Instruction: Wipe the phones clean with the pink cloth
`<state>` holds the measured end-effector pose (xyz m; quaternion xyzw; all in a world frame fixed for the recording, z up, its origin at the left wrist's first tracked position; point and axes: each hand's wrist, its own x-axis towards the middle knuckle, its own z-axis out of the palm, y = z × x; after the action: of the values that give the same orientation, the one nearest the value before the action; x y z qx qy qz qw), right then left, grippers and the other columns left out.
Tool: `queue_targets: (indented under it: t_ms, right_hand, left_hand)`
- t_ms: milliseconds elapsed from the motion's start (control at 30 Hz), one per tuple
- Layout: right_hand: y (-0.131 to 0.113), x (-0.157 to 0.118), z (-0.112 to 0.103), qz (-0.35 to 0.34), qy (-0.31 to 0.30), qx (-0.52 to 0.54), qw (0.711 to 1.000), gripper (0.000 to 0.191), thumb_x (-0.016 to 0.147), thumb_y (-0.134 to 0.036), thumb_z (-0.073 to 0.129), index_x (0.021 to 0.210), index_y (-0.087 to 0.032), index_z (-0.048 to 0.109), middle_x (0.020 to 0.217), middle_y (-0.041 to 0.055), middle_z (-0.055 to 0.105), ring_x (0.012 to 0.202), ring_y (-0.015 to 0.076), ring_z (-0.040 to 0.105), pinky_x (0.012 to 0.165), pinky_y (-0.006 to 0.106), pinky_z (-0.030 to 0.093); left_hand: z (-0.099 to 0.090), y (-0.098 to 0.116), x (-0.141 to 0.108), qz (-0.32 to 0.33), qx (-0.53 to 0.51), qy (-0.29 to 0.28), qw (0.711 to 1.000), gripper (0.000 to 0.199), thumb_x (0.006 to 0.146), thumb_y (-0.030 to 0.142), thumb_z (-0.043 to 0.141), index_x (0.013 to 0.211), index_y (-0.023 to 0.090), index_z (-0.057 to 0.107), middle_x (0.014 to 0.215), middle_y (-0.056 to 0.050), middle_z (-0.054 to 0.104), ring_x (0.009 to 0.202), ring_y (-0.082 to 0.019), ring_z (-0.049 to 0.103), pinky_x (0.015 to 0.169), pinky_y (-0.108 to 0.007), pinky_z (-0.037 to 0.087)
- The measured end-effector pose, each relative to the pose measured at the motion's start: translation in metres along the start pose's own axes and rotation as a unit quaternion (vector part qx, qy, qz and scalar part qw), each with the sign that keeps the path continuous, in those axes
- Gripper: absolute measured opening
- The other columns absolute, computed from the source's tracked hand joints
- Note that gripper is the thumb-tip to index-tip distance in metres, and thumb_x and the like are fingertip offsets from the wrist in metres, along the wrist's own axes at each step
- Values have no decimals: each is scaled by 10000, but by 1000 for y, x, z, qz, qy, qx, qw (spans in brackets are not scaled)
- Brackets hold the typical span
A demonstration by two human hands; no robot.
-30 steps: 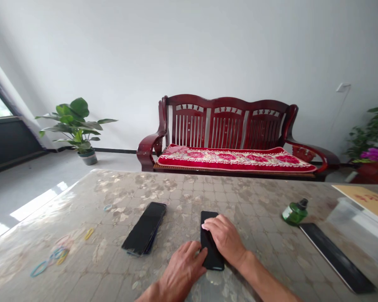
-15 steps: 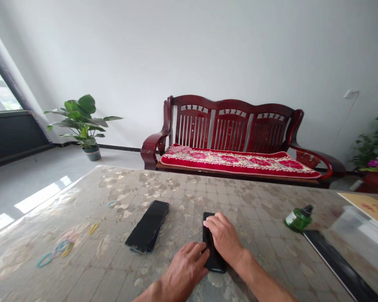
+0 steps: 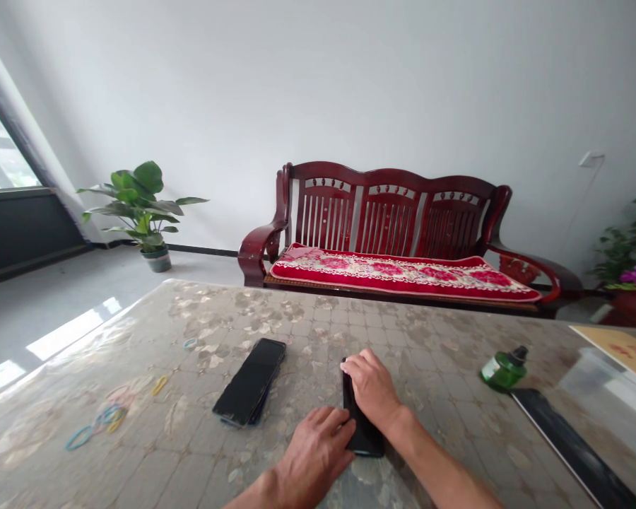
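Observation:
A black smartphone (image 3: pixel 364 440) lies on the patterned tablecloth in front of me, partly covered by my hands. My right hand (image 3: pixel 372 390) is closed over its upper part, fingers curled across the far end. Along the phone's lower left edge, the bent fingers of my left hand (image 3: pixel 322 442) press against it, thumb low. To the left, another black phone (image 3: pixel 250 380) rests screen up on top of a dark blue phone-like slab, of which only an edge shows.
Several coloured rubber bands (image 3: pixel 106 418) lie on the tablecloth (image 3: pixel 191 466) at left. On the right stand a green bottle (image 3: pixel 503 369), a long black strip (image 3: pixel 572 442) and a clear plastic box (image 3: pixel 609 396). Beyond the table is a wooden bench (image 3: pixel 386 219).
My right hand has shifted slightly up toward the phone's far end, and the phone's near end has swung a little to the right. My left hand stays nearly in place.

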<state>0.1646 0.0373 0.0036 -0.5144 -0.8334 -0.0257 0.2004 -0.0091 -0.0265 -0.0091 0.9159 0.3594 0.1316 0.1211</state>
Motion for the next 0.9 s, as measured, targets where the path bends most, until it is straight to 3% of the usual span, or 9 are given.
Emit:
queue_targets:
  t_ms: [200,467,700,900]
  right_hand:
    - [-4,-18,-8,-32,-4,21,999,271,891,-38,546,968,-243,705,948,13,698,928,203,539,844,313,459]
    - [5,7,1,3,13,-6,1000,265,896,-49,541,934,-243,717,913,23,707,911,214,551,828,322,468]
    - [-4,-15,-7,-37,-3,30,999,273,904,-55,524,956,-246,711,938,23,708,930,206,551,835,314,466]
    - [13,10,-3,-14,8,14,1000,283,901,-55,538,949,-254,732,937,17,732,924,204,574,841,323,481]
  left_hand:
    - [2,-1,-2,-2,-26,21,999,218,927,247,627,1143,239,595,1150,-29,639,1039,-220,594,973,-352,470]
    - [-2,-5,8,-17,-12,42,999,270,902,229,644,1170,228,610,1170,-43,647,1034,-240,606,941,-372,498]
    - [-2,-6,8,-13,-11,44,999,215,905,231,645,1119,239,629,1105,-29,657,992,-228,606,896,-339,504]
    - [0,-7,7,-3,3,50,999,259,905,245,648,1161,224,613,1141,-45,655,1017,-231,615,926,-358,503]
